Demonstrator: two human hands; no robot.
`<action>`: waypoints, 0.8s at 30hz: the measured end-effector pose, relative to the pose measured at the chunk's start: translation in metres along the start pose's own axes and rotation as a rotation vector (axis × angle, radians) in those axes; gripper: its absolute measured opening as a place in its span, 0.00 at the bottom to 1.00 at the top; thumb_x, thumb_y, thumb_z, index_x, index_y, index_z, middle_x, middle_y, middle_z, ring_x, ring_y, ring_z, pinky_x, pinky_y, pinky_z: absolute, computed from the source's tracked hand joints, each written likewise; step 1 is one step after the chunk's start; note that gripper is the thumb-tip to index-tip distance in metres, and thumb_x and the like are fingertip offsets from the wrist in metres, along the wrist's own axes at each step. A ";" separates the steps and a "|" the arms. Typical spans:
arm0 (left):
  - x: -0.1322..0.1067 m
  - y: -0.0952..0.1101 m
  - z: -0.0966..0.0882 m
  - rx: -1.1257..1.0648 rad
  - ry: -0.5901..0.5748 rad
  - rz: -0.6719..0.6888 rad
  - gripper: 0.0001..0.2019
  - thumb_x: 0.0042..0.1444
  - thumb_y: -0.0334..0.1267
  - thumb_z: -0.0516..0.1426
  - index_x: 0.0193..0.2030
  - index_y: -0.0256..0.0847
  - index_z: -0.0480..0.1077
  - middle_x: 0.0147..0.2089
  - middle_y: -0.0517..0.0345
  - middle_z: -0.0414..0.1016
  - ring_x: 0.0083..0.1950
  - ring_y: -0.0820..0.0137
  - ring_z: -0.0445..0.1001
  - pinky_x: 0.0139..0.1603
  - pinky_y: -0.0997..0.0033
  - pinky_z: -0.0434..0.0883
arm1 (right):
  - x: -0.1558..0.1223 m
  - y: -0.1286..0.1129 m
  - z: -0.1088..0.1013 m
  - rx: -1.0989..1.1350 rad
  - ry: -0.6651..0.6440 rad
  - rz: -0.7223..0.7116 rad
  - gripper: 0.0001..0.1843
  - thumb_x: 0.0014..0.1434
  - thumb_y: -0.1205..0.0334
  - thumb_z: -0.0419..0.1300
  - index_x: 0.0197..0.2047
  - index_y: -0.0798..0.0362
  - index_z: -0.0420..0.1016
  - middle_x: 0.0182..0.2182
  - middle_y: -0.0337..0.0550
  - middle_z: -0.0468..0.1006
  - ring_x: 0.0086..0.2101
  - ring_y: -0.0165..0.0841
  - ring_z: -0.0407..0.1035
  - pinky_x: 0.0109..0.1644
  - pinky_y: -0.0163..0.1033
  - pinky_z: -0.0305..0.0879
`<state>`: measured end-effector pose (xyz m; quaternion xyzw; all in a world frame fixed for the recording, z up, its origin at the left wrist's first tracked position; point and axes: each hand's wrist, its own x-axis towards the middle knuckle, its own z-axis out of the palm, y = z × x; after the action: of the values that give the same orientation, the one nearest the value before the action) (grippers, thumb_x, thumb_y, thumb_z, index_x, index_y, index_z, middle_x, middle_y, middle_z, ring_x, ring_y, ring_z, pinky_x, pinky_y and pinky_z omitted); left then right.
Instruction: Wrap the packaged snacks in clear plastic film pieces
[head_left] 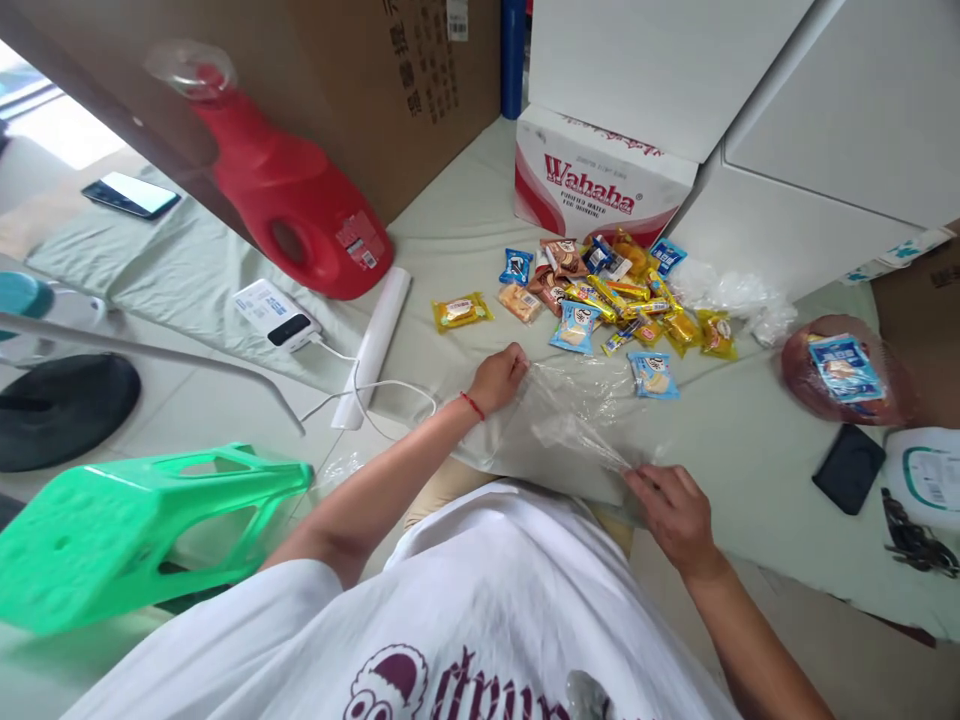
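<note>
A clear plastic bag (574, 405) is stretched between my two hands, low over the cloth-covered surface. My left hand (501, 378), with a red string at the wrist, is closed on the bag's upper left edge. On the right, my right hand (675, 510) pinches the other end of the film. Just beyond the bag lies a pile of wrapped snacks (607, 290) in yellow, brown and blue. Apart from the pile, a yellow packet (462, 311) rests to the left and a light-blue packet (652, 375) near the bag's right side.
A red jug (300, 210), a power bank (279, 318) with a white cable and a white roll (373, 350) stand or lie left. A green stool (150, 530) is at lower left. A Wahaha box (600, 180) is behind; a reddish bowl (799, 370) and black wallet-like item (849, 470) sit right.
</note>
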<state>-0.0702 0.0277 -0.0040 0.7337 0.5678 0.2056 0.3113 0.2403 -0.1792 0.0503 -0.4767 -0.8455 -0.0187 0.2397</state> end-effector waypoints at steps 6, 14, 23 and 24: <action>0.015 -0.005 -0.009 -0.155 0.023 0.014 0.07 0.64 0.42 0.53 0.37 0.43 0.66 0.31 0.60 0.72 0.33 0.68 0.68 0.37 0.69 0.65 | -0.049 -0.016 0.007 0.052 -0.099 0.129 0.18 0.68 0.74 0.56 0.50 0.46 0.83 0.50 0.46 0.82 0.42 0.37 0.75 0.45 0.42 0.75; 0.011 0.017 -0.035 -0.089 0.421 0.002 0.13 0.47 0.26 0.56 0.40 0.41 0.72 0.44 0.53 0.72 0.44 0.62 0.71 0.52 0.60 0.70 | 0.012 -0.011 -0.026 0.211 0.098 0.382 0.16 0.67 0.71 0.55 0.49 0.47 0.82 0.39 0.42 0.82 0.39 0.35 0.76 0.43 0.39 0.74; -0.043 0.080 -0.029 -0.364 0.129 -0.019 0.09 0.62 0.32 0.51 0.38 0.41 0.73 0.34 0.57 0.78 0.36 0.67 0.78 0.42 0.66 0.75 | 0.120 -0.077 0.072 0.200 -0.596 0.088 0.21 0.68 0.67 0.57 0.63 0.57 0.76 0.65 0.55 0.72 0.55 0.47 0.70 0.60 0.51 0.69; -0.048 0.078 -0.019 -0.267 0.082 -0.011 0.10 0.64 0.34 0.51 0.39 0.41 0.74 0.38 0.54 0.81 0.42 0.64 0.80 0.48 0.62 0.76 | 0.119 -0.088 0.080 0.261 -0.613 0.095 0.23 0.68 0.68 0.58 0.64 0.57 0.74 0.66 0.56 0.71 0.58 0.46 0.69 0.62 0.50 0.68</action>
<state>-0.0408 -0.0269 0.0663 0.6737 0.5516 0.3075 0.3838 0.0865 -0.1111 0.0472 -0.4645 -0.8503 0.2452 0.0339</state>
